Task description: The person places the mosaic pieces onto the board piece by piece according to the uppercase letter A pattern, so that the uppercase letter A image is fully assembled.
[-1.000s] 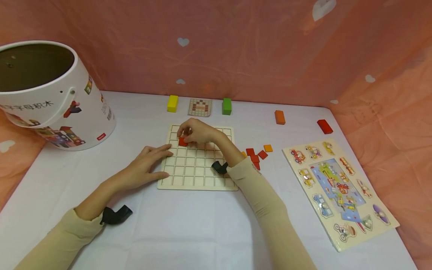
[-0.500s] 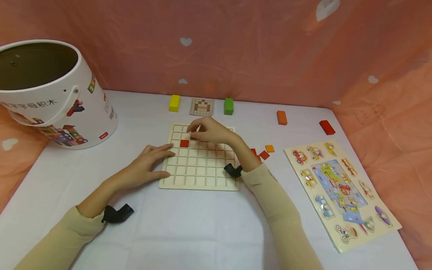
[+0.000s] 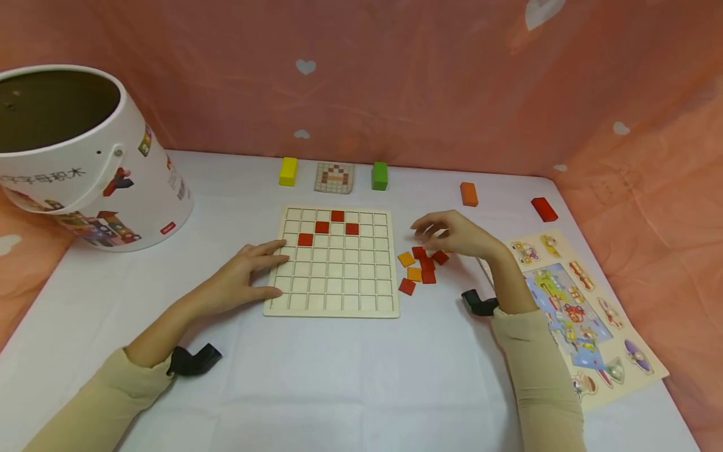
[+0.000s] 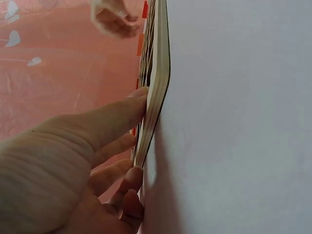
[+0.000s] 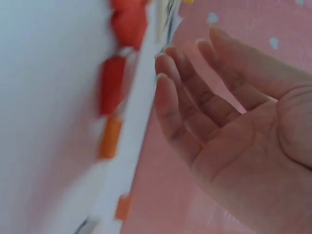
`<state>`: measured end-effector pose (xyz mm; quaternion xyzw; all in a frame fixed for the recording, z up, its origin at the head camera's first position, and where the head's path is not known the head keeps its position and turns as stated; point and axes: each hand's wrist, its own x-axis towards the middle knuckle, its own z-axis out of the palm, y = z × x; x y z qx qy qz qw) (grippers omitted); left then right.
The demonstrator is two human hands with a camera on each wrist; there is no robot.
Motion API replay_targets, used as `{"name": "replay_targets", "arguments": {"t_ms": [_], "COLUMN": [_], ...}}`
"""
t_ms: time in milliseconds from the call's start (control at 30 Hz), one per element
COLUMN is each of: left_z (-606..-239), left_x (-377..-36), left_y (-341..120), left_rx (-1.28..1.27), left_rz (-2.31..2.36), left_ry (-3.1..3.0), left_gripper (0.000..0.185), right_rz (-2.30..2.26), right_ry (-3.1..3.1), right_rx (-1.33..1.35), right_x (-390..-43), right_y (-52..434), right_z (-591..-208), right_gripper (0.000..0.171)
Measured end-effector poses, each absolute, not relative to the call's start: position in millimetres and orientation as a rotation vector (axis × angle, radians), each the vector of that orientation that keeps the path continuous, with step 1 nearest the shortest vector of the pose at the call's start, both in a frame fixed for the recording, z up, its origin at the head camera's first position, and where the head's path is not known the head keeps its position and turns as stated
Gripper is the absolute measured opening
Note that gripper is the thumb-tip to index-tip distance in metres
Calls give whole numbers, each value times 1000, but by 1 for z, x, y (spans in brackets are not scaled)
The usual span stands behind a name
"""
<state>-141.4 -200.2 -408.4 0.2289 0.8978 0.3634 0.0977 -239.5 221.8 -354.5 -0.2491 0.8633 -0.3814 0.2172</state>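
A pale wooden grid board [image 3: 333, 301] lies in the middle of the table, with several red square tiles [image 3: 305, 239] set in its upper cells in a stepped peak. My left hand [image 3: 240, 282] rests at the board's left edge, fingers spread and thumb lying over the rim [image 4: 152, 105]. To the right of the board, my right hand [image 3: 460, 235] hovers by a small pile of loose tiles [image 3: 427, 263], red and orange. Its fingers are loosely bent and hold nothing; the right wrist view shows the bare palm [image 5: 239, 141] beside the blurred tiles [image 5: 112, 85].
Behind the board stand a yellow block [image 3: 288, 171], a small pattern card [image 3: 334, 178] and a green block [image 3: 380, 176]. Orange [image 3: 468, 194] and red [image 3: 544, 209] blocks lie farther right. A picture puzzle board [image 3: 621, 376] is under the right forearm's side; a white bucket [image 3: 141, 201] stands left.
My right hand has left the red tiles in the upper part of the board and moved right to the loose pile. The tiles it covered now show. My left hand has stayed put.
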Motion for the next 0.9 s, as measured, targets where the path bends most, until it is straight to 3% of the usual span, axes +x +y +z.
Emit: {"name": "replay_targets", "arguments": {"t_ms": [267,900], "left_z": [-411,-412], "left_x": [-140,-141], "left_y": [-203,-202], "left_rx": [669,660], "left_rz": [1101,1126], "left_ry": [2673,2646], "left_gripper": [61,55], "right_rz": [-1066,-1022], "right_ry": [2380,2443], "right_rx": [-715,-745], "right_x": [-227,-223], "right_y": [245,249], "right_z": [-370,-378], "right_gripper": [37,35]}}
